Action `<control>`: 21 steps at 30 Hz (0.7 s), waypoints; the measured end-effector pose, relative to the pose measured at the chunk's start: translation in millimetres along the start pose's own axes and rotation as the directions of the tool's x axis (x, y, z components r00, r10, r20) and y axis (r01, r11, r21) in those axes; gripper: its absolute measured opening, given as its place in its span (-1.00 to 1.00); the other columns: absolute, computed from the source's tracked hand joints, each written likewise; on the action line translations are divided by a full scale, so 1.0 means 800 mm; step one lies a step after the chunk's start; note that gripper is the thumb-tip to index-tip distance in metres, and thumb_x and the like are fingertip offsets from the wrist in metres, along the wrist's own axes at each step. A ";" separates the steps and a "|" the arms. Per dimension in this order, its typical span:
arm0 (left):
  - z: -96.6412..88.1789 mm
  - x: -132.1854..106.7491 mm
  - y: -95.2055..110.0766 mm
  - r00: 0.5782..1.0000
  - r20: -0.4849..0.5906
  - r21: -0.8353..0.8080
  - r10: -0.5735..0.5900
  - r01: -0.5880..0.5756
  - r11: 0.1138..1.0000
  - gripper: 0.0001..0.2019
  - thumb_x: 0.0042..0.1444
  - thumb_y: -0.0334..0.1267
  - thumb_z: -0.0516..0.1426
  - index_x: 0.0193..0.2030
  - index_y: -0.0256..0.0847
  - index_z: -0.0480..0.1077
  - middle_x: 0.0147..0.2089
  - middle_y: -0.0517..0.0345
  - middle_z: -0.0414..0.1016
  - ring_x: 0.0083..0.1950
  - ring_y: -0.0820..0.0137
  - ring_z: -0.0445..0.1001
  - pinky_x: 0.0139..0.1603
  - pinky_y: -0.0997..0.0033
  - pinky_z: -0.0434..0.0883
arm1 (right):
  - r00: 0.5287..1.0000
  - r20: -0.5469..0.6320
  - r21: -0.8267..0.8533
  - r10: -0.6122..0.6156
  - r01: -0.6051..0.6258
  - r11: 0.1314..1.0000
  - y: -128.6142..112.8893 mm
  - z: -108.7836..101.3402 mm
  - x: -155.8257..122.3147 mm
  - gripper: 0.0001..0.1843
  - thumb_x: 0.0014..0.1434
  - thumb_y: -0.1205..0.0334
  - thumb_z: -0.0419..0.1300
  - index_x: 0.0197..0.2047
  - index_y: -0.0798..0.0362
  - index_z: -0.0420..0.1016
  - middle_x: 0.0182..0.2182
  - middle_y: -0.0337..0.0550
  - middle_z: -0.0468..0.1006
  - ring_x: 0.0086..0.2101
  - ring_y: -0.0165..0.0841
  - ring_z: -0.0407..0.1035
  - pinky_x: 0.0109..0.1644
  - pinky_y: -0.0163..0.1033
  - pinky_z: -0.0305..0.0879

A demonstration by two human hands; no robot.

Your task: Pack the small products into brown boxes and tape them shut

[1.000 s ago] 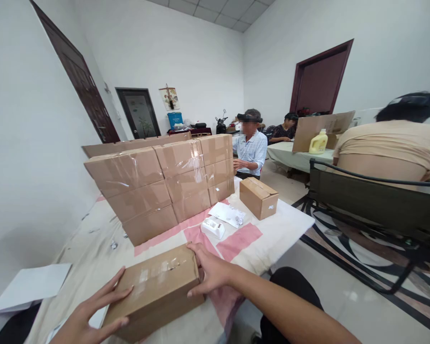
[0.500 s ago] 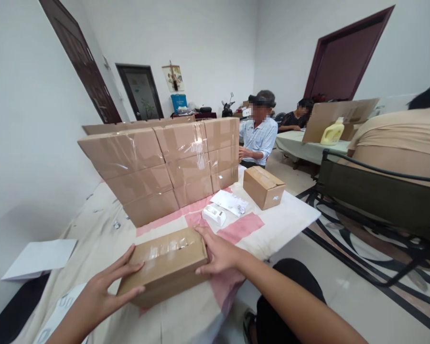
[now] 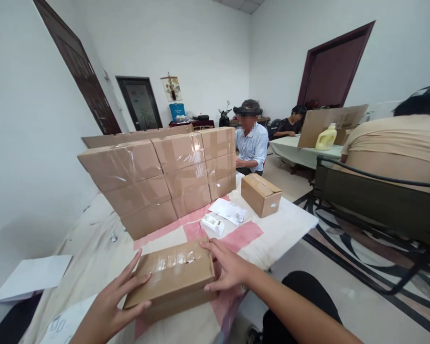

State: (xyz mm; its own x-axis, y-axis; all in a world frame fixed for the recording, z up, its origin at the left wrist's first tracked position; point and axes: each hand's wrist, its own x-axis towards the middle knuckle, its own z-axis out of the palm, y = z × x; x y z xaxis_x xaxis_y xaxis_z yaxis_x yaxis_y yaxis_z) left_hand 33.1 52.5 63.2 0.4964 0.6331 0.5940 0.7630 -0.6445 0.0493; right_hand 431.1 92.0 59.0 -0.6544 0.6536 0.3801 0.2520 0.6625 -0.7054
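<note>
In the head view, the only one, a taped cardboard box (image 3: pixel 175 272) sits at the near side of the cloth-covered tabletop (image 3: pixel 100 251), between the person's two hands. The left hand (image 3: pixel 112 298) grips its left end, fingers spread over the top and thumb against the near face; the right hand (image 3: pixel 227 267) clasps the right end, fingertips on the top's far corner and thumb lower down. Holding opposite ends probably keeps the box level and stops it twisting, and leaves the clear tape along its top mostly uncovered. Its underside is hidden, so I cannot tell whether it bears fully on the cloth. Beyond it, a block of cartons (image 3: pixel 161 184) stands three high and three across, flush faces likely helping it stay upright. A white dispenser-like object (image 3: pixel 212 224) lies just beyond the box, within easy reach, beside a white sheet (image 3: pixel 222 209). Farther right, another box (image 3: pixel 261 195) stands apart from the block, near a co-worker in a pale shirt (image 3: pixel 254 143).
</note>
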 end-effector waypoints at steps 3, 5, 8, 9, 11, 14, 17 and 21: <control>0.004 0.008 0.005 1.000 -0.017 0.016 0.015 -0.015 1.000 -0.59 0.20 0.10 0.22 0.12 0.04 0.52 0.51 0.01 0.16 0.30 0.02 0.47 0.15 0.15 0.56 | 0.999 -0.026 -0.022 0.039 -0.040 0.999 -0.014 -0.006 -0.006 0.23 -0.15 -0.18 0.51 0.45 0.02 0.03 0.23 0.15 0.22 0.24 0.02 0.23 0.29 0.05 0.23; 0.003 0.015 0.014 1.000 -0.009 0.014 0.024 -0.023 1.000 -0.59 0.22 0.09 0.20 0.16 0.06 0.50 0.50 0.03 0.20 0.28 0.05 0.50 0.11 0.19 0.58 | 0.997 -0.042 -0.063 0.062 -0.065 0.996 -0.027 -0.011 -0.013 0.22 -0.13 -0.19 0.50 0.45 0.01 0.03 0.20 0.13 0.24 0.20 0.01 0.26 0.26 0.06 0.27; 0.004 0.024 0.032 0.999 0.026 -0.015 0.018 -0.018 1.000 -0.52 0.27 0.04 0.17 0.32 0.13 0.37 0.50 0.07 0.21 0.26 0.12 0.52 0.11 0.24 0.58 | 0.990 -0.114 -0.128 0.082 -0.096 0.987 -0.045 -0.020 -0.042 0.18 -0.13 -0.19 0.49 0.42 0.02 0.06 0.14 0.11 0.25 0.14 0.00 0.30 0.16 0.05 0.37; 0.005 0.026 0.038 0.999 0.042 -0.035 0.009 -0.008 0.999 -0.48 0.30 0.02 0.15 0.38 0.14 0.29 0.50 0.07 0.20 0.24 0.15 0.53 0.11 0.25 0.57 | 0.983 -0.158 -0.143 0.095 -0.118 0.983 -0.050 -0.023 -0.058 0.15 -0.12 -0.19 0.48 0.41 0.02 0.07 0.14 0.12 0.25 0.13 0.01 0.30 0.12 0.04 0.40; 0.009 0.029 0.049 0.996 0.084 -0.069 -0.013 0.019 0.997 -0.42 0.34 0.00 0.10 0.47 0.15 0.14 0.51 0.05 0.18 0.12 0.25 0.60 0.06 0.31 0.57 | 0.945 -0.291 -0.172 0.148 -0.204 0.964 -0.058 -0.033 -0.101 0.06 -0.03 -0.16 0.43 0.40 -0.01 0.07 0.16 0.13 0.25 0.14 0.01 0.30 0.03 -0.02 0.46; 0.017 0.033 0.056 0.982 0.185 -0.061 -0.030 0.042 0.997 -0.43 0.36 0.03 0.06 0.48 0.17 0.11 0.51 0.07 0.19 0.00 0.31 0.63 -0.03 0.34 0.56 | 0.794 -0.571 -0.243 0.211 -0.409 0.880 -0.067 -0.057 -0.176 -0.11 0.12 -0.13 0.33 0.38 -0.04 0.08 0.20 0.15 0.26 0.13 0.00 0.31 -0.04 -0.03 0.50; 0.028 0.032 0.057 0.946 0.308 -0.036 -0.105 0.121 0.992 -0.46 0.37 0.08 -0.01 0.46 0.18 0.16 0.52 0.08 0.15 -0.05 0.29 0.64 -0.04 0.29 0.53 | 0.563 -0.805 -0.288 0.189 -0.648 0.705 -0.066 -0.093 -0.235 -0.08 0.10 -0.23 0.31 0.37 0.03 0.12 0.16 0.20 0.27 0.12 0.06 0.30 -0.04 0.05 0.50; 0.060 0.019 0.058 0.824 0.511 0.009 -0.244 0.279 0.960 -0.43 0.38 0.09 -0.11 0.49 0.15 0.08 0.56 0.05 0.05 0.15 0.17 0.57 0.15 0.12 0.45 | 0.317 -0.940 -0.230 0.129 -0.864 0.448 -0.045 -0.134 -0.271 0.04 0.01 -0.39 0.27 0.35 0.12 0.17 0.12 0.25 0.27 0.11 0.13 0.29 0.10 0.17 0.39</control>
State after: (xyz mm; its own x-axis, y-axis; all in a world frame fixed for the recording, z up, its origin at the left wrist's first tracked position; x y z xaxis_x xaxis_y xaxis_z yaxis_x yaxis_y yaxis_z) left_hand 96.4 52.9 35.9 0.4346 0.8981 0.0668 0.8747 -0.4386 0.2062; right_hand 640.3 -34.4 66.6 0.4946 0.6362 0.5921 0.8425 -0.1839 -0.5063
